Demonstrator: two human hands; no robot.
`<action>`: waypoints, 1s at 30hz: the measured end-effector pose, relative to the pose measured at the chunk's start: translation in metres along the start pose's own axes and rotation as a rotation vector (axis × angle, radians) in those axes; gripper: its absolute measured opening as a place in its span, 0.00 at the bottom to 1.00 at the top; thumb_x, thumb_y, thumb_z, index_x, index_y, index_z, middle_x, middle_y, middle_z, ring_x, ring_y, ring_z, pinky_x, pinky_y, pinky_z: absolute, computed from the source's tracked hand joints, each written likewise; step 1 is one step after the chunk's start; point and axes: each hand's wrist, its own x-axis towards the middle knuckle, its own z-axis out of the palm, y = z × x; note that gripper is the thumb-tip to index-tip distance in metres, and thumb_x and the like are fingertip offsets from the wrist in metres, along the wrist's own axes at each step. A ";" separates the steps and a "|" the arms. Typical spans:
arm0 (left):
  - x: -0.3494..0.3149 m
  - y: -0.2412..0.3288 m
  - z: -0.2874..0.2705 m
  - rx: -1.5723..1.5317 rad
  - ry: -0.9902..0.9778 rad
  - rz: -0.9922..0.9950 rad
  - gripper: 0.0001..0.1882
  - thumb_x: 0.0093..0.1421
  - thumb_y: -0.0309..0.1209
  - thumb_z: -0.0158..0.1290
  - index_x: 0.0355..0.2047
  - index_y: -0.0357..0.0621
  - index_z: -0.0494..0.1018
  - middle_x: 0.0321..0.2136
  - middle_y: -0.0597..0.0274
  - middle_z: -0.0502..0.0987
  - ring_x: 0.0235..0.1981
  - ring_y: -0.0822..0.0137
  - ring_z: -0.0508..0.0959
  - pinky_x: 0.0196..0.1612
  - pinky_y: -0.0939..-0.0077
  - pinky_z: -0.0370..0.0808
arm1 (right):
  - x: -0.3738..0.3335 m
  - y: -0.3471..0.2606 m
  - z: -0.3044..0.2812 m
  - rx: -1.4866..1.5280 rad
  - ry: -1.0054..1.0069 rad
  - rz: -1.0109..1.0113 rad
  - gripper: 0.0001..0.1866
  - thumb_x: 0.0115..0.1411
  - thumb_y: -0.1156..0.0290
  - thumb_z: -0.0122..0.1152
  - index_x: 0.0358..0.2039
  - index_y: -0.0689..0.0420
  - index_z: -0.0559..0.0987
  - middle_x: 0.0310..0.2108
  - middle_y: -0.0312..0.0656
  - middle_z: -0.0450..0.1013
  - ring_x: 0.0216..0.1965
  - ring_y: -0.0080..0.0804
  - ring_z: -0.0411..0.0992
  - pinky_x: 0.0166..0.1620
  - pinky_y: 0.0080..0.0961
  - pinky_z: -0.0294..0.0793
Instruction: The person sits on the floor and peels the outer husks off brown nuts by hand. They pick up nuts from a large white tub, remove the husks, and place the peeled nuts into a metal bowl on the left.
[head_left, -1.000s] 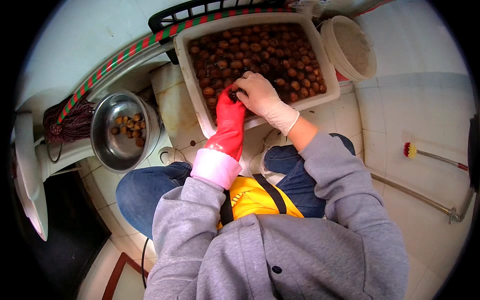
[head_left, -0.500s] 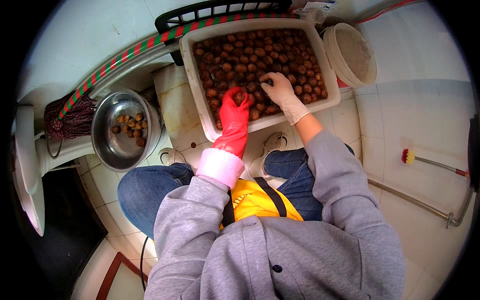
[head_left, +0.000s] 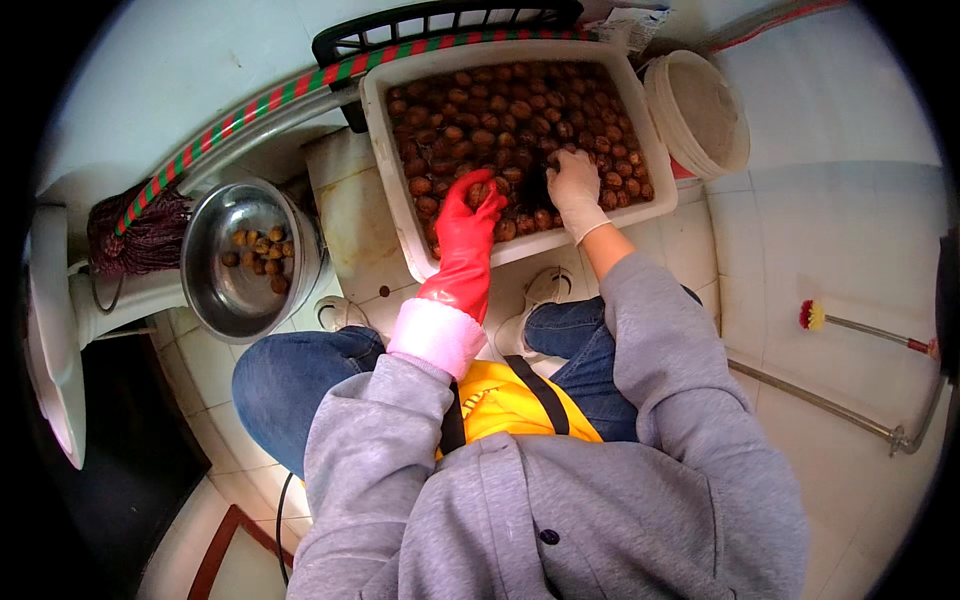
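A white rectangular tub (head_left: 393,215) holds many brown walnuts (head_left: 490,120) in dark water. My left hand (head_left: 466,222), in a red rubber glove with a pink cuff, is over the tub's near side, its fingers closed round a walnut (head_left: 477,194). Just to its right is my right hand (head_left: 576,192) in a thin pale glove. Its fingers are bent down at a dark, blurred patch among the walnuts; what they grip there I cannot make out.
On the left stands a metal bowl (head_left: 215,290) with several lighter walnuts (head_left: 262,252). Nearby are a dark mop head (head_left: 140,232) and a red-green striped pole (head_left: 235,125). Stacked pale buckets (head_left: 700,110) stand right of the tub. A metal pipe (head_left: 810,397) runs along the right wall.
My right hand has moved right, away from the left, and its fingers now point lower. The left hand keeps its hold on the walnut, almost in place.
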 end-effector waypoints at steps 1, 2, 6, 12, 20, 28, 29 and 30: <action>0.001 -0.001 0.001 0.022 -0.013 -0.008 0.18 0.61 0.24 0.57 0.52 0.44 0.70 0.37 0.61 0.79 0.31 0.71 0.80 0.33 0.83 0.73 | 0.001 0.003 0.002 0.017 -0.064 0.133 0.12 0.55 0.67 0.61 0.40 0.53 0.82 0.43 0.50 0.74 0.50 0.52 0.71 0.49 0.40 0.74; 0.001 -0.002 0.003 0.036 -0.002 -0.034 0.19 0.61 0.24 0.57 0.52 0.43 0.69 0.37 0.61 0.79 0.30 0.70 0.80 0.33 0.83 0.73 | 0.002 0.006 0.003 0.148 -0.145 0.096 0.13 0.55 0.66 0.61 0.40 0.53 0.82 0.43 0.50 0.74 0.51 0.51 0.70 0.49 0.40 0.73; 0.007 -0.015 -0.004 0.079 0.049 -0.089 0.21 0.60 0.27 0.59 0.52 0.40 0.69 0.37 0.62 0.77 0.31 0.71 0.79 0.31 0.82 0.72 | -0.020 -0.033 -0.021 0.429 -0.103 -0.347 0.12 0.53 0.67 0.61 0.37 0.54 0.82 0.40 0.50 0.74 0.48 0.50 0.71 0.51 0.38 0.71; 0.009 -0.029 -0.013 0.332 -0.026 0.213 0.19 0.58 0.25 0.59 0.50 0.39 0.72 0.37 0.61 0.78 0.33 0.70 0.78 0.36 0.77 0.75 | -0.037 -0.057 -0.024 0.239 -0.118 -0.553 0.10 0.52 0.70 0.63 0.36 0.52 0.81 0.37 0.47 0.72 0.43 0.50 0.70 0.47 0.39 0.72; -0.001 -0.008 -0.005 0.273 0.042 0.109 0.19 0.59 0.19 0.54 0.51 0.41 0.71 0.40 0.61 0.77 0.35 0.71 0.77 0.34 0.80 0.76 | -0.042 -0.053 -0.040 0.310 -0.020 -0.526 0.16 0.49 0.64 0.70 0.38 0.56 0.80 0.38 0.50 0.71 0.43 0.50 0.71 0.46 0.38 0.71; 0.001 -0.006 -0.007 0.188 -0.102 0.165 0.27 0.58 0.15 0.50 0.58 0.44 0.67 0.46 0.60 0.75 0.41 0.71 0.76 0.40 0.79 0.75 | -0.028 -0.039 -0.029 0.411 -0.168 -0.405 0.13 0.52 0.64 0.67 0.39 0.53 0.81 0.38 0.50 0.71 0.44 0.49 0.71 0.47 0.38 0.71; 0.001 -0.005 -0.008 0.100 -0.107 0.114 0.27 0.58 0.14 0.49 0.58 0.44 0.67 0.46 0.60 0.75 0.41 0.70 0.76 0.41 0.78 0.76 | -0.028 -0.041 -0.028 0.425 -0.181 -0.398 0.13 0.53 0.64 0.67 0.39 0.53 0.82 0.38 0.50 0.72 0.44 0.49 0.71 0.47 0.37 0.71; 0.001 -0.002 -0.007 0.011 -0.118 0.060 0.27 0.58 0.14 0.49 0.58 0.44 0.67 0.47 0.60 0.75 0.42 0.70 0.76 0.42 0.78 0.76 | -0.028 -0.040 -0.027 0.438 -0.190 -0.386 0.13 0.53 0.64 0.66 0.39 0.53 0.82 0.38 0.50 0.72 0.44 0.49 0.71 0.47 0.37 0.71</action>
